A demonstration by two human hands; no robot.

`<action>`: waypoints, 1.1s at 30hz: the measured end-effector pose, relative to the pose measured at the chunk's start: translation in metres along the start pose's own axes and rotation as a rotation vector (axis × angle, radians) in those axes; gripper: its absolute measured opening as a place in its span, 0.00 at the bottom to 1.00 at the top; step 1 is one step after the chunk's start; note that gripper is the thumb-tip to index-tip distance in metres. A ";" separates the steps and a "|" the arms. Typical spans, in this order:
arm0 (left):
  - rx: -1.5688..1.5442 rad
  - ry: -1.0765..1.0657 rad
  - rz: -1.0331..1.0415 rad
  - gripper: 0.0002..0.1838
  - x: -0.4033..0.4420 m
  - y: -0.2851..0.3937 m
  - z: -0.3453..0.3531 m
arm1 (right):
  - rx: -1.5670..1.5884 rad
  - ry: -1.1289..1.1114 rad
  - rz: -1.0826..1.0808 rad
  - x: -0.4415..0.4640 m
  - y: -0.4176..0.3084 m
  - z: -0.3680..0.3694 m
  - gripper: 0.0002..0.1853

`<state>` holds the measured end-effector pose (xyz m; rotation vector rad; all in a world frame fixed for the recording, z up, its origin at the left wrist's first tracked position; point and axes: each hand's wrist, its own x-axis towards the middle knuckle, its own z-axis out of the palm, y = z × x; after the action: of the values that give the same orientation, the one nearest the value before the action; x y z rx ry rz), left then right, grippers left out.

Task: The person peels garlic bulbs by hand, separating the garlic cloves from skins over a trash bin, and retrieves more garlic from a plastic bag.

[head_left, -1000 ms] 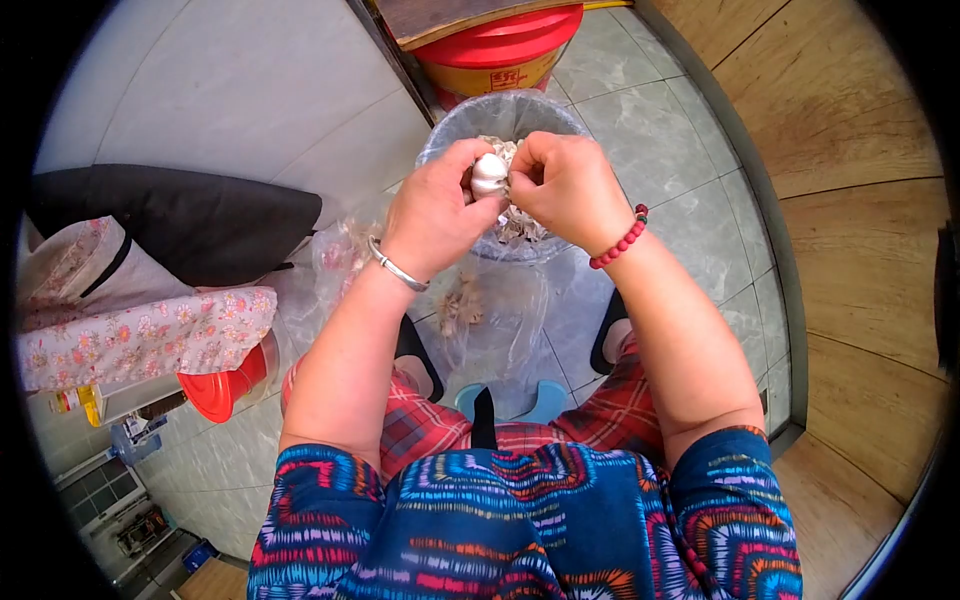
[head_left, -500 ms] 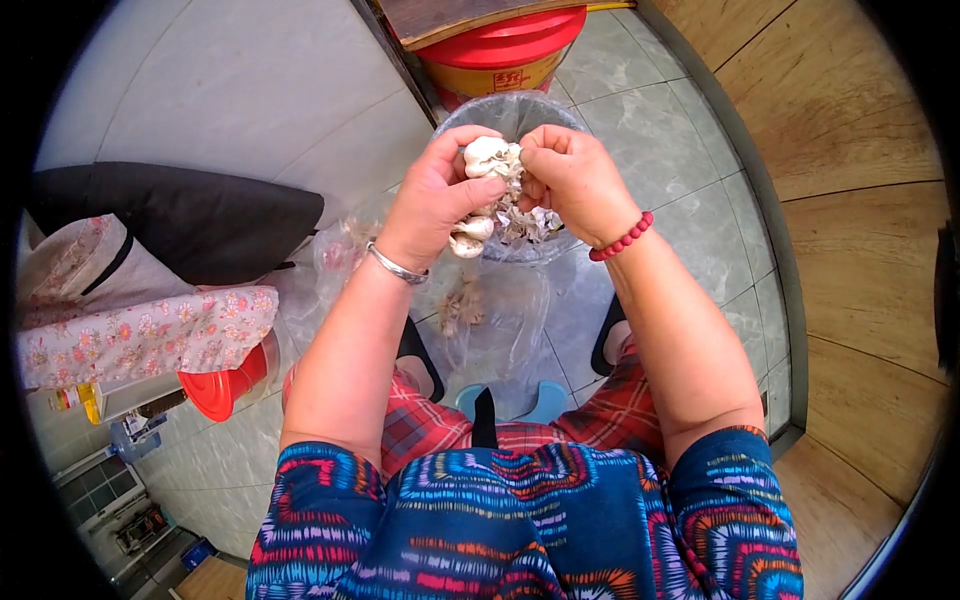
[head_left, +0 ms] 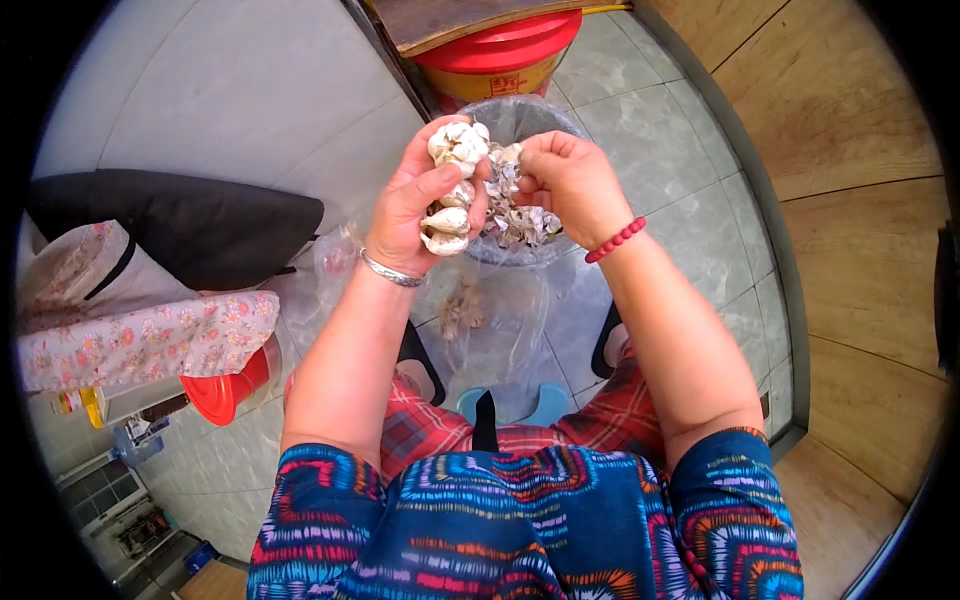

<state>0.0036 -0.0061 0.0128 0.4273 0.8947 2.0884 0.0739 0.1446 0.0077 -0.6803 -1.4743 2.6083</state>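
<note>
My left hand [head_left: 405,205] is wrapped round several pieces of garlic. A partly bared garlic bulb [head_left: 459,147] shows its cloves at the top of the grip, and loose garlic cloves [head_left: 447,220] stick out lower down by the palm. To its right, my right hand [head_left: 578,185] is closed in a pinch, with a pale scrap of garlic skin [head_left: 508,153] at its fingertips. Both hands are over a bin lined with clear plastic [head_left: 520,108], where papery garlic skins [head_left: 525,228] lie.
Beyond the bin stands a tub with a red lid [head_left: 500,50], under a wooden board [head_left: 450,20]. A clear plastic bag [head_left: 495,325] with brownish contents lies between my feet. At left are a floral cloth [head_left: 150,340] and a red basin [head_left: 225,390]. A curved wooden panel [head_left: 850,240] bounds the right.
My left hand has moved slightly left and turned, showing more of the bulb and cloves. My right hand has drawn apart from the bulb, still pinched.
</note>
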 end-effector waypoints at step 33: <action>-0.061 0.040 -0.292 0.19 -0.005 -0.012 -0.001 | -0.163 -0.069 -0.145 -0.002 -0.003 0.002 0.05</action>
<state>0.0127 -0.0054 0.0039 0.2088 0.8586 1.8554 0.0743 0.1440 0.0116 -0.4800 -1.7016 2.4469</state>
